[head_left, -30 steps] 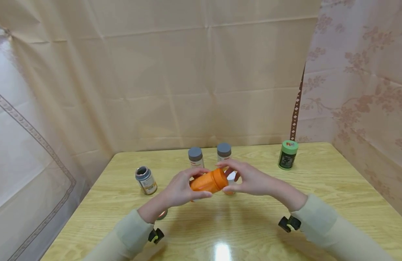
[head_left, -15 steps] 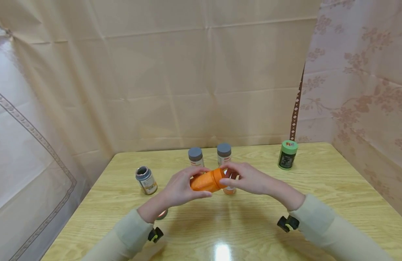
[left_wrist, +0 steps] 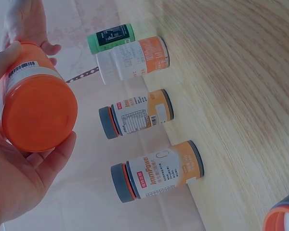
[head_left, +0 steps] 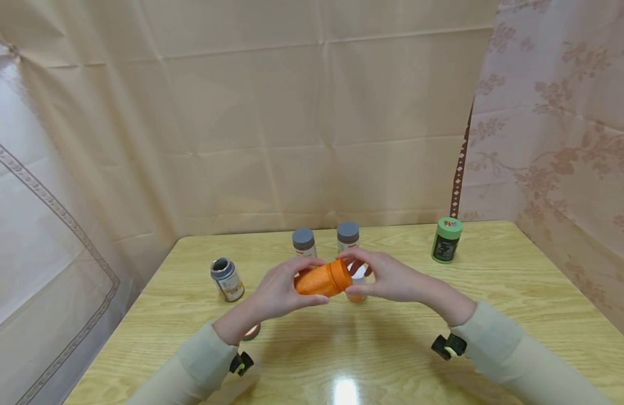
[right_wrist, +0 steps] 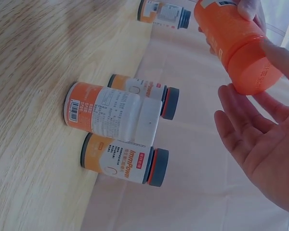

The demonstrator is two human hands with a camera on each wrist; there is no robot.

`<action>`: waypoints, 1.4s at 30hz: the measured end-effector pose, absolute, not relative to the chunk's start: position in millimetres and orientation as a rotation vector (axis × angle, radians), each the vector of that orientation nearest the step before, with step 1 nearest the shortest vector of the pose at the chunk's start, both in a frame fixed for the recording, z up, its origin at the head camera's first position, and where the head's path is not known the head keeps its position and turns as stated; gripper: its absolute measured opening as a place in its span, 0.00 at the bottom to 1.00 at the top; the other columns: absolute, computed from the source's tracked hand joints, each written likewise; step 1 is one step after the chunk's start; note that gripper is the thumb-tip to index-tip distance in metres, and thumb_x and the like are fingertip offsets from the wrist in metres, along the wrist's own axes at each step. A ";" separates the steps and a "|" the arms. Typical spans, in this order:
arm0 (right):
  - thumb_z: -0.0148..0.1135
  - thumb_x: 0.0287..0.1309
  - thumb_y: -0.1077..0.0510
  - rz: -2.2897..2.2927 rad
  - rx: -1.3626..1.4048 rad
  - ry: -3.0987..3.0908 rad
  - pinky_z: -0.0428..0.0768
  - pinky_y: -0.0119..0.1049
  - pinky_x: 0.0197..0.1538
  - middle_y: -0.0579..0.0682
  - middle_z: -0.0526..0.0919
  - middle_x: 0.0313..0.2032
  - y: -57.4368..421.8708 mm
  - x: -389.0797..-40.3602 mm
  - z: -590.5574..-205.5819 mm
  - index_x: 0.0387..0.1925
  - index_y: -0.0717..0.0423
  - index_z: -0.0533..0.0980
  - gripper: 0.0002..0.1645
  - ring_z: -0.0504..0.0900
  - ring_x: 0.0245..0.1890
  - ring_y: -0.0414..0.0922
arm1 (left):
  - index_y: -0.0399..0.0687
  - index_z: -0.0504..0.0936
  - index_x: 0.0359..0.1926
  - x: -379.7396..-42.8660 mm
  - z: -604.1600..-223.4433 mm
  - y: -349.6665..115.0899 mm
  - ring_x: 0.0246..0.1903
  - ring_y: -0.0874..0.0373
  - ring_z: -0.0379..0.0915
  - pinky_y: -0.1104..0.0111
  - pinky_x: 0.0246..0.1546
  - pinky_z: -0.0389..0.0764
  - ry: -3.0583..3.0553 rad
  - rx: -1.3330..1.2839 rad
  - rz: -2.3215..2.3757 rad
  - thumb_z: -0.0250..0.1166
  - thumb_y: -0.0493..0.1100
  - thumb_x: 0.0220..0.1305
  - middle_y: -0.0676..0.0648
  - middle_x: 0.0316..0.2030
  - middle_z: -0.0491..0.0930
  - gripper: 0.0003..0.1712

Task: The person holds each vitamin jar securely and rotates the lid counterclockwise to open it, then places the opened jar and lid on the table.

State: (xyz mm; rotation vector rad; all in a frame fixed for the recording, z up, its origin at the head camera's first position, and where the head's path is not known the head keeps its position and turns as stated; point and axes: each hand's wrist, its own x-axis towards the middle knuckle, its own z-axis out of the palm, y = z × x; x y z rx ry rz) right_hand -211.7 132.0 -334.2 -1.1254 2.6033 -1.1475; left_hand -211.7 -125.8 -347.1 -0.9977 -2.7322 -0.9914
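An orange pill bottle [head_left: 314, 281] is held tilted above the table. My left hand [head_left: 279, 289] grips its body, its round base showing in the left wrist view. At the other end, my right hand [head_left: 393, 277] pinches the orange cap [head_left: 341, 274] between thumb and fingers; in the right wrist view the thumb [right_wrist: 282, 55] lies on one side of the cap and fingertips on the other. The cap sits on the bottle. Behind the right fingers stands a white-capped bottle [head_left: 357, 295], partly hidden in the head view.
Two grey-capped bottles [head_left: 304, 242] stand behind the hands. An uncapped jar [head_left: 230, 286] is at the left. A loose grey cap with an orange ring [left_wrist: 282, 216] lies near the left wrist. A green-lidded jar [head_left: 446, 242] stands far right on the wooden table [head_left: 514, 292].
The right fingers have shifted round the cap, turned inward half a second ago and back over its top and lower edge now. The left hand and bottle stay almost still.
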 end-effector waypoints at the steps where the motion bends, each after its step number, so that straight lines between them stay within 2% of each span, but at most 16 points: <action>1: 0.69 0.58 0.50 -1.146 -1.136 2.608 0.76 0.52 0.49 0.43 0.78 0.49 132.0 -211.9 -334.4 0.63 0.52 0.68 0.34 0.77 0.47 0.45 | 0.56 0.78 0.56 -211.5 -346.6 -125.9 0.37 0.63 0.73 0.66 0.36 0.77 -2.735 -0.993 -0.992 0.77 0.57 0.49 0.57 0.45 0.79 0.33; 6: 0.69 0.58 0.50 -1.166 -1.148 2.624 0.76 0.49 0.49 0.46 0.77 0.53 130.8 -211.9 -334.6 0.65 0.52 0.66 0.36 0.76 0.50 0.46 | 0.55 0.78 0.56 -211.1 -345.8 -126.6 0.37 0.63 0.73 0.67 0.36 0.77 -2.735 -0.987 -0.996 0.76 0.58 0.49 0.56 0.46 0.78 0.34; 13: 0.62 0.64 0.44 -1.193 -1.039 2.597 0.78 0.41 0.45 0.48 0.76 0.52 128.4 -212.2 -331.5 0.65 0.53 0.66 0.34 0.76 0.47 0.44 | 0.55 0.78 0.56 -211.8 -345.3 -126.8 0.38 0.63 0.72 0.67 0.37 0.77 -2.703 -1.023 -1.018 0.78 0.54 0.48 0.58 0.45 0.78 0.33; 21: 0.60 0.65 0.45 -1.183 -1.027 2.595 0.79 0.41 0.42 0.45 0.80 0.41 126.3 -213.4 -329.4 0.61 0.56 0.69 0.30 0.78 0.40 0.42 | 0.56 0.78 0.56 -210.0 -345.4 -128.3 0.39 0.62 0.72 0.66 0.38 0.77 -2.721 -1.030 -1.011 0.78 0.55 0.48 0.59 0.45 0.77 0.34; 27: 0.64 0.62 0.47 -1.187 -1.080 2.583 0.81 0.40 0.39 0.44 0.79 0.37 125.5 -212.3 -331.6 0.54 0.56 0.74 0.24 0.78 0.37 0.42 | 0.57 0.77 0.57 -208.6 -345.8 -128.1 0.40 0.63 0.72 0.66 0.38 0.76 -2.744 -1.029 -0.981 0.77 0.56 0.49 0.60 0.45 0.77 0.34; 32: 0.67 0.59 0.48 -1.188 -1.123 2.562 0.81 0.39 0.42 0.44 0.79 0.42 126.6 -210.8 -330.6 0.55 0.56 0.73 0.26 0.78 0.40 0.42 | 0.58 0.77 0.57 -207.7 -345.1 -128.8 0.40 0.62 0.72 0.65 0.39 0.76 -2.753 -1.029 -0.984 0.77 0.56 0.49 0.60 0.45 0.77 0.34; 39: 0.72 0.54 0.52 -1.149 -1.220 2.630 0.79 0.48 0.46 0.46 0.79 0.49 127.4 -208.3 -328.5 0.59 0.56 0.72 0.32 0.78 0.46 0.44 | 0.57 0.77 0.58 -206.2 -345.4 -130.3 0.40 0.62 0.72 0.65 0.40 0.76 -2.756 -1.010 -0.994 0.77 0.56 0.49 0.59 0.46 0.77 0.34; 42: 0.73 0.53 0.52 -1.145 -1.225 2.655 0.78 0.48 0.47 0.46 0.78 0.52 126.4 -207.0 -327.6 0.61 0.54 0.70 0.35 0.77 0.47 0.44 | 0.56 0.77 0.58 -205.6 -345.5 -131.5 0.40 0.62 0.72 0.66 0.39 0.76 -2.752 -1.003 -1.003 0.76 0.57 0.49 0.58 0.47 0.77 0.35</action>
